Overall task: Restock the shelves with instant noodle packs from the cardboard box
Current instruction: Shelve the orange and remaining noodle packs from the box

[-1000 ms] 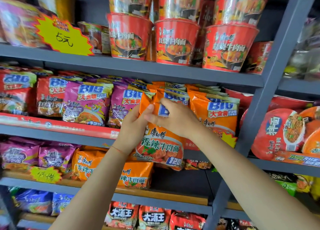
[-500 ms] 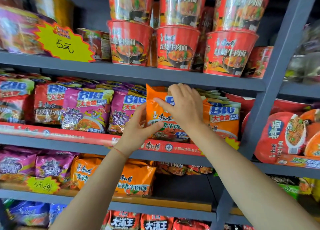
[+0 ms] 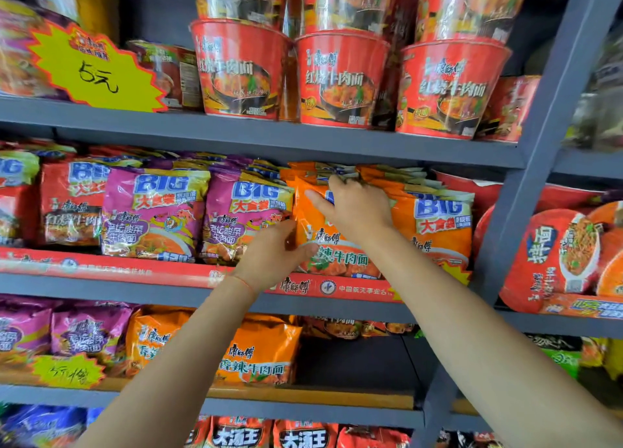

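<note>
Head view: both hands hold an orange noodle pack (image 3: 332, 245) upright at the front edge of the middle shelf (image 3: 188, 291). Right hand (image 3: 357, 208) curls over the pack's top, thumb spread; left hand (image 3: 274, 253) pinches its lower left edge, beside purple packs (image 3: 242, 215).

A grocery shop's instant-noodle aisle, seen at shelf height.

Grey metal shelves (image 3: 269, 137) are packed in tiers with goods for sale: red noodle tubs (image 3: 340, 80) stacked along the top row, purple packs (image 3: 151, 211) and orange packs (image 3: 438, 225) standing in rows below. A yellow starburst price tag (image 3: 94, 73), handwritten "5元", hangs on the top shelf edge, and a red branded strip (image 3: 135, 269) runs along the middle shelf's front.
</note>
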A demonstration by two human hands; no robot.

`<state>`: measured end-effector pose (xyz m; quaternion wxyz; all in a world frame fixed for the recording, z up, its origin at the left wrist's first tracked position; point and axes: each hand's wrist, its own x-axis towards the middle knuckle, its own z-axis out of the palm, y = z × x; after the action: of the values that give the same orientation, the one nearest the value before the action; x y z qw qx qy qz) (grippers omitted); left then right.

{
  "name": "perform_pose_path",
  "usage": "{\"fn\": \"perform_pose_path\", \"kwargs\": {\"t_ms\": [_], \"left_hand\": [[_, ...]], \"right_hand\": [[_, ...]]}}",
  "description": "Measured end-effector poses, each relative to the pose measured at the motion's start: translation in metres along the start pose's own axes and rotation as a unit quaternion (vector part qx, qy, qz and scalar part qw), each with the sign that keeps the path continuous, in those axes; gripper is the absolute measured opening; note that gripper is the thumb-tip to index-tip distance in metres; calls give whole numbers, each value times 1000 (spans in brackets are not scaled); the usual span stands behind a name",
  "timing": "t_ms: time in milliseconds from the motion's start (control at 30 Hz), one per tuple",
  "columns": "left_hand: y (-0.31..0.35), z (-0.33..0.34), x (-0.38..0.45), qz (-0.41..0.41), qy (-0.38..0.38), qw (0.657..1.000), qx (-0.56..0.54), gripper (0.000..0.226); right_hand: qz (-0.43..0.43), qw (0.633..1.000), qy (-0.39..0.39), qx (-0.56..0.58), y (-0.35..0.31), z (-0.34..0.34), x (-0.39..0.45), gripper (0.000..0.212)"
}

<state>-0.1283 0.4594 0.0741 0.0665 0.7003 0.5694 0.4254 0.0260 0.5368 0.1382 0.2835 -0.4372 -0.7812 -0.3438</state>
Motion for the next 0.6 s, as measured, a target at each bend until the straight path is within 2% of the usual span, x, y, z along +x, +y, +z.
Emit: {"fn": "perform_pose_path", "kwargs": {"t_ms": [67,167,233,300,400,467,600], "left_hand": [[-3,-7,5,12,-20,996,87,35],[-7,-10,10,52,70,986,143,42],[-7,-4,7,56,106,986,116,77],[-7,7,4,68,82,982,156,109],[-15,13,4,64,48,968,237,120],[-18,9,6,57,55,966,247,120],[-12,7,3,29,51,965,254,121]], "right_hand": [[8,1000,-8,-2,-3,7,3,67],[15,1000,11,-2,-11,17,4,58],[30,998,52,-1,-16,24,1,50],[29,994,109,12,-19,29,-2,37],[22,991,129,35,-16,27,-11,28],[28,995,86,31,-11,24,-21,38],[67,991,-90,70,-2,21,-31,65]]}}
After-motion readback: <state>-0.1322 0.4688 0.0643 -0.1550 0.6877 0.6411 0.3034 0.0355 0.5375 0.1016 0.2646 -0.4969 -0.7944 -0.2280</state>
